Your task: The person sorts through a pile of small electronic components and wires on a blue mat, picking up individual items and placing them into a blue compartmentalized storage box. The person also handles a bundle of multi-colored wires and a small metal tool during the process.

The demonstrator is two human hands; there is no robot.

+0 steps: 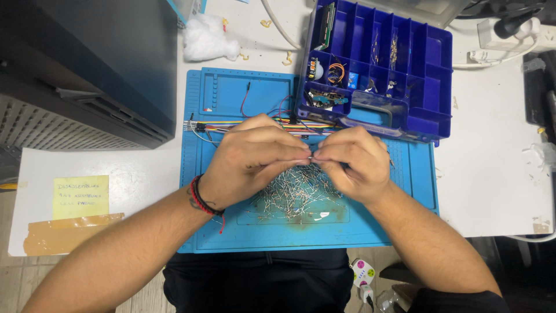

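My left hand (255,159) and my right hand (353,162) meet fingertip to fingertip above a blue work mat (214,232). Both pinch one small thin metal-legged part (311,156) between them; it is too small to tell more. Right under the hands lies a heap of several loose thin metal-legged parts (292,197) in the mat's shallow tray. A flat band of many-coloured jumper wires (208,125) runs across the mat behind the hands. My left wrist wears red and black bands.
A dark blue compartment box (428,64) with small electronic parts stands at the mat's back right. A large dark machine (87,69) fills the left. A yellow sticky note (81,197) and brown tape lie front left. White stuffing (208,39) and cables sit at the back.
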